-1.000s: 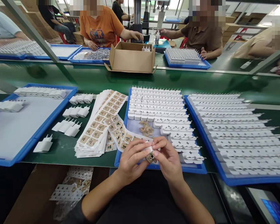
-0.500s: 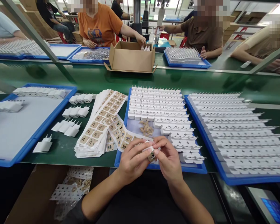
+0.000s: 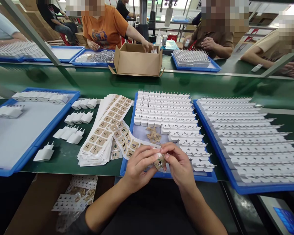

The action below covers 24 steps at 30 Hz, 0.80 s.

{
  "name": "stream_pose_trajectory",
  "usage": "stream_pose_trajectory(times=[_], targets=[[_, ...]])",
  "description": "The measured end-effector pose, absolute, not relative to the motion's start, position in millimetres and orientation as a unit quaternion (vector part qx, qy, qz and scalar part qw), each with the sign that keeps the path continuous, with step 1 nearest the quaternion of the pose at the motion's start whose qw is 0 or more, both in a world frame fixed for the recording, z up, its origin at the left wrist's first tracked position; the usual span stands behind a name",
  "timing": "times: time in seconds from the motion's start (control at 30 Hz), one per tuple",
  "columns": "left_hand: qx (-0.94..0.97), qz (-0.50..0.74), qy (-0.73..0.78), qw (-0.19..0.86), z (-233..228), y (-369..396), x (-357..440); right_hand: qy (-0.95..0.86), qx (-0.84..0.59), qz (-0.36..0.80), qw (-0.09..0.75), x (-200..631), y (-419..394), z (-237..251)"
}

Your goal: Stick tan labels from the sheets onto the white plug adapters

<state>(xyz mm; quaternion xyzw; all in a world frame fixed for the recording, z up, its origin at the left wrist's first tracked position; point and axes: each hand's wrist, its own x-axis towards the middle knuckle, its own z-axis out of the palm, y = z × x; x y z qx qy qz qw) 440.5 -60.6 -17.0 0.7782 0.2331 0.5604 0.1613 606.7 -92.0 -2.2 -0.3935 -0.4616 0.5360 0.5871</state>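
Both hands meet over the front of the middle tray. My left hand (image 3: pixel 140 168) is closed round a white charger plug (image 3: pixel 159 161), its end face turned up with a tan sticker and a dark port opening showing. My right hand (image 3: pixel 180 163) pinches the same charger from the right, thumb and forefinger at its edge. Fingers hide most of the plug body. A curved strip of tan stickers (image 3: pixel 131 143) runs under my left hand. Behind the hands lie tan peeled scraps (image 3: pixel 153 134) in the blue tray (image 3: pixel 140 131), beside rows of white chargers (image 3: pixel 165 109).
A second full tray (image 3: pixel 247 140) stands at right. At left are a blue tray (image 3: pixel 39 130) with a few chargers, loose chargers (image 3: pixel 74 133) and a stack of sticker sheets (image 3: pixel 98 143). Across the green belt (image 3: pixel 93 78), co-workers sit by a cardboard box (image 3: pixel 138 62).
My right thumb has shifted off the charger's face, so more of the stickered end shows. Across the belt, a co-worker in brown has drawn an arm back.
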Motion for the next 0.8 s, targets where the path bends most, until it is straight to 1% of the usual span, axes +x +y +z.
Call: stream_pose_trajectory(times=[0.1, 0.17, 0.2, 0.27, 0.33, 0.37, 0.43, 0.5, 0.57, 0.63, 0.7, 0.73, 0.8], targets=[[0.774, 0.564, 0.225, 0.181, -17, -59, 440, -0.51, -0.403, 0.513, 0.561, 613, -89, 4], [0.774, 0.561, 0.226, 0.187, -16, -59, 440, -0.561, -0.424, 0.454, 0.548, 616, -88, 8], [0.774, 0.558, 0.229, 0.191, -15, -60, 440, -0.592, -0.435, 0.404, 0.545, 616, -89, 9], [0.771, 0.551, 0.242, 0.208, -13, -61, 439, -0.664, -0.44, 0.27, 0.541, 617, -92, 11], [0.762, 0.54, 0.265, 0.239, -12, -63, 437, -0.723, -0.413, 0.159, 0.53, 617, -97, 10], [0.756, 0.533, 0.281, 0.257, -13, -64, 437, -0.741, -0.396, 0.136, 0.525, 617, -100, 10], [0.743, 0.516, 0.316, 0.287, -15, -65, 435, -0.738, -0.383, 0.154, 0.534, 618, -102, 8], [0.726, 0.507, 0.349, 0.307, -18, -65, 432, -0.68, -0.429, 0.181, 0.567, 620, -96, 7], [0.702, 0.511, 0.375, 0.324, -19, -65, 427, -0.623, -0.514, 0.144, 0.572, 623, -84, 4], [0.68, 0.522, 0.397, 0.328, -18, -65, 418, -0.63, -0.581, 0.054, 0.512, 625, -68, -1], [0.672, 0.531, 0.422, 0.296, -16, -64, 402, -0.686, -0.587, -0.029, 0.428, 626, -54, -8], [0.67, 0.536, 0.44, 0.266, -15, -63, 391, -0.704, -0.582, -0.056, 0.404, 626, -49, -12], [0.65, 0.548, 0.487, 0.202, -17, -62, 362, -0.715, -0.575, -0.074, 0.39, 626, -43, -19]])
